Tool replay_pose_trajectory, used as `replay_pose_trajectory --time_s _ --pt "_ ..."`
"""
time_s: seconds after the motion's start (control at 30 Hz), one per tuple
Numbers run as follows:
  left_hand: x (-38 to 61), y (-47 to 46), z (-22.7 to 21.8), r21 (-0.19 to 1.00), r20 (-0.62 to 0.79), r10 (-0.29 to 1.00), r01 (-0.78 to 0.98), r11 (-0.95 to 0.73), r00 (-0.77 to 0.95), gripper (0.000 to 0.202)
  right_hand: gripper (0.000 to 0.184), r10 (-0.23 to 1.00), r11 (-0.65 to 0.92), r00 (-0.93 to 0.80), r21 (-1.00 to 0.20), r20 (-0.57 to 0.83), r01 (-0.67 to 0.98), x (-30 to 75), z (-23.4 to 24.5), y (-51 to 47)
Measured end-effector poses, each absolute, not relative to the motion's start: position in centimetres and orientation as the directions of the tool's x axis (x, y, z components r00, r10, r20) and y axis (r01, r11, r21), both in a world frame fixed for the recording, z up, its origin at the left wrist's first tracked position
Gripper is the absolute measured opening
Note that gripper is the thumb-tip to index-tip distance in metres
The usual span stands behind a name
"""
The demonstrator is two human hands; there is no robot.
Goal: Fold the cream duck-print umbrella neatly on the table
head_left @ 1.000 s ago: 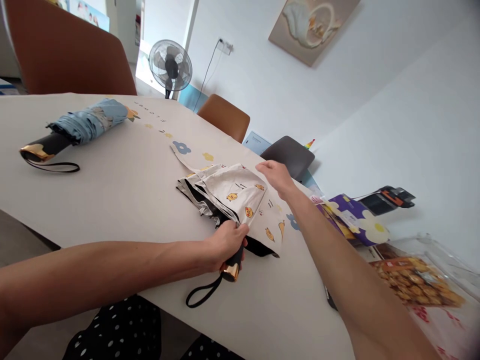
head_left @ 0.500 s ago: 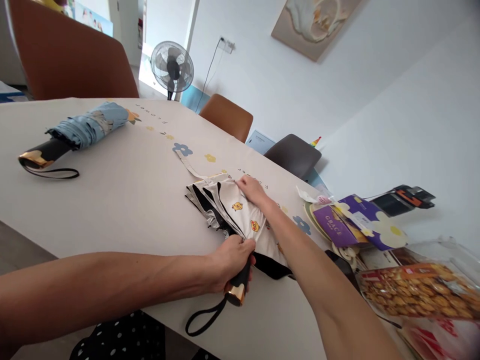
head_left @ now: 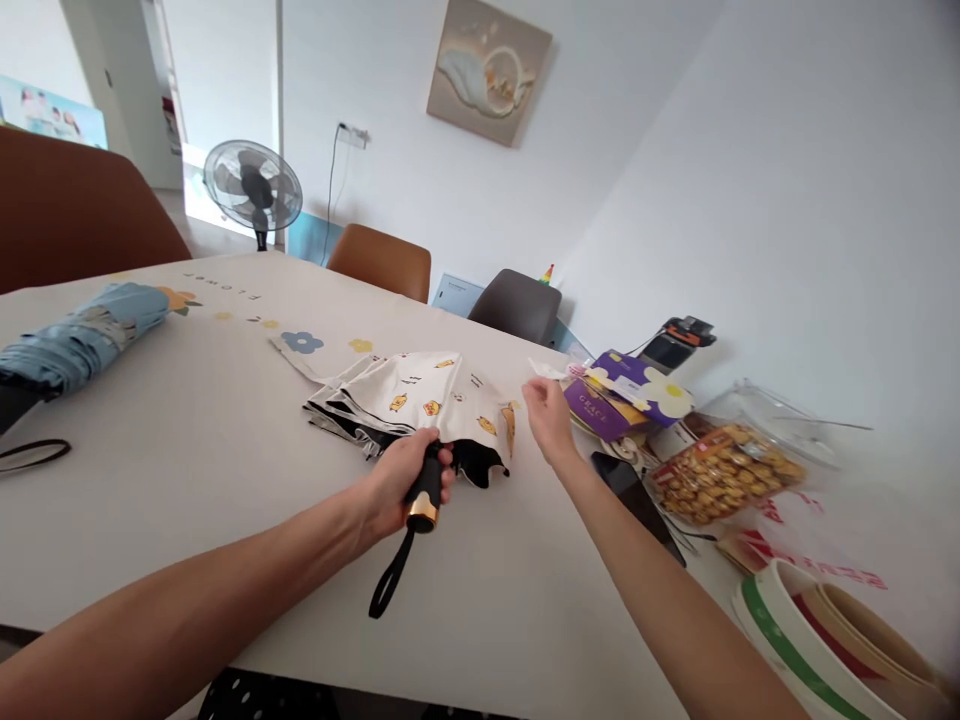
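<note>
A white folding umbrella with small yellow cartoon prints and a black underside lies loosely folded on the table. My left hand is wrapped round its black, gold-tipped handle, from which a wrist loop hangs. The umbrella's pale closing strap stretches out to the far left. My right hand is just off the canopy's right edge, fingers curled in, with nothing visible in them. A blue folded umbrella rests at the left, its black handle cut off by the frame.
On the right stand a purple box, a black phone, a clear tub of snacks and a white roll with a green band. Chairs line the far side of the table. A fan stands beyond.
My right hand has come off the canopy and moved to its right. The canopy's panels are spread further right. My left hand keeps the handle. The view has swung to the right.
</note>
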State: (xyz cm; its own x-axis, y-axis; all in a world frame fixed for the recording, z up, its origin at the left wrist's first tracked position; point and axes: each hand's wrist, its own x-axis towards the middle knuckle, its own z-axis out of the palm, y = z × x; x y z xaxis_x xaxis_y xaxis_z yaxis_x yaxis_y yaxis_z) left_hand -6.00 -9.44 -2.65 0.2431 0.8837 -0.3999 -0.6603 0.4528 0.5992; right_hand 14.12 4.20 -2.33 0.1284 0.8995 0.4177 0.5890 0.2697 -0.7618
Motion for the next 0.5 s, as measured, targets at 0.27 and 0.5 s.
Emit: replay_pose_trajectory --time_s 0.27,0.5 --pt "-7.2 -10.2 -0.1 0.374 -0.092 0.868 -0.791 0.485 0.489 0.018 0.029 0.981 0.042 0.185 -0.996 0.056 0.082 16.5 -6.2 -0.4" --pt "-4.9 -10.2 -2.9 0.481 -0.451 0.803 -0.651 0.587 0.390 0.013 0.046 0.966 0.084 0.206 -0.941 0.158 0.329 16.8 -6.8 -0.6"
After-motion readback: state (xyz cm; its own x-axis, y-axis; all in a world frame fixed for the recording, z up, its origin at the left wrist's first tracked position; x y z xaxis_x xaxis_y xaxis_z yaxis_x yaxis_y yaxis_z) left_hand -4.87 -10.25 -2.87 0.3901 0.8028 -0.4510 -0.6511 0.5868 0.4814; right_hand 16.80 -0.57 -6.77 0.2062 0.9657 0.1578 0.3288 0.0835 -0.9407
